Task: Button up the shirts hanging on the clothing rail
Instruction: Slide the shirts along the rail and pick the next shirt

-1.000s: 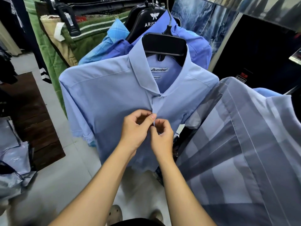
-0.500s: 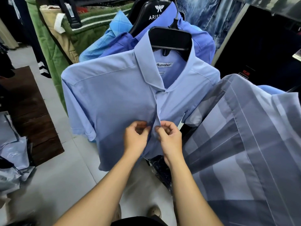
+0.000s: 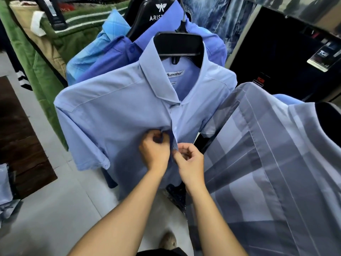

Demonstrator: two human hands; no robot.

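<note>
Halfway down the light blue shirt (image 3: 114, 115), both hands are busy. Left hand (image 3: 154, 150) pinches the left front edge, fingers curled round the cloth. Right hand (image 3: 191, 163) pinches the other edge, just beside it. Can't see the button itself, it's hidden by fingers.

What could go wrong: the button may slip past its hole bc the cloth is thin & bunched, or go in the wrong hole so the front sits crooked. A hard tug could swing the shirt on its black hanger (image 3: 178, 44) or pull it off. Striped grey shirt (image 3: 276, 163) hangs close on the right & may get in the way.
</note>
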